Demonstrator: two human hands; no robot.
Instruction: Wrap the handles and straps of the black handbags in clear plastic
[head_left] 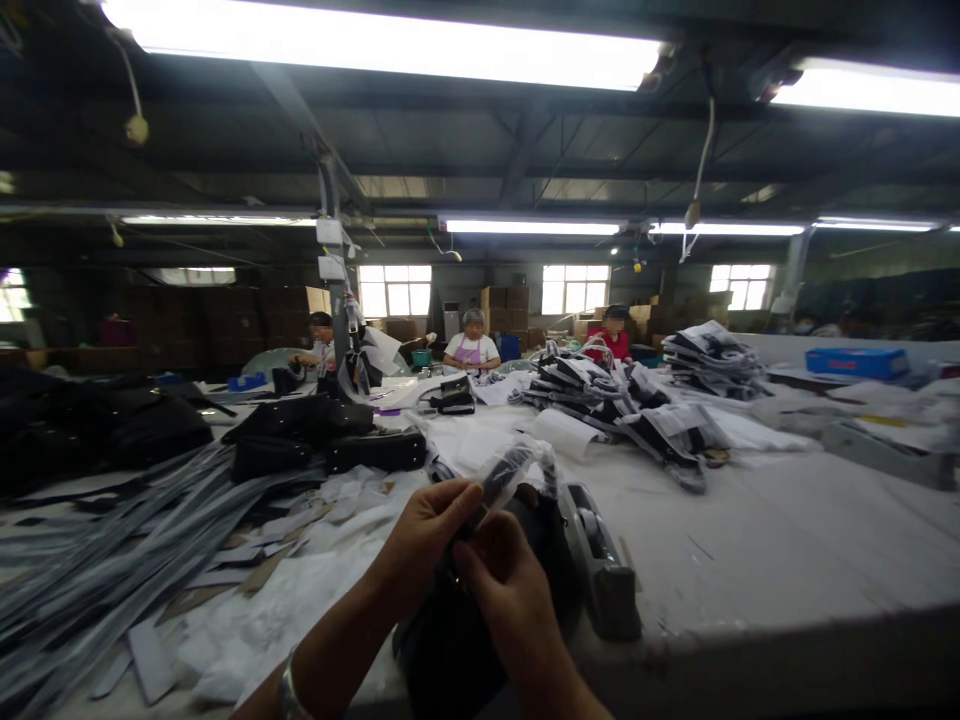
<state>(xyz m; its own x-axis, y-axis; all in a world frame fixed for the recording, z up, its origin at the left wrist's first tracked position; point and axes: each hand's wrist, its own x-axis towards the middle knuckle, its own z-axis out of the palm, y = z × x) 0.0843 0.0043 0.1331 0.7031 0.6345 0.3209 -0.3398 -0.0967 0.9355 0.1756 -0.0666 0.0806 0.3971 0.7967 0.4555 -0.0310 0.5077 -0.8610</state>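
A black handbag (457,650) stands at the table's front edge, close to me. Clear plastic film covers its raised handle (510,468). My left hand (431,525) pinches the handle's near part between thumb and fingers. Beside it, my right hand (506,575) is closed at the lower end of the same handle, its fingers curled; the exact spot it grips is hidden behind the thumb and knuckles. A grey tape dispenser (600,565) sits just right of the bag.
Long grey strips (142,560) and crumpled white paper (277,620) cover the left side. Black bags (300,425) lie beyond them. Wrapped pieces are heaped (577,385) at the back right, near a blue box (856,363). Several people sit across the table.
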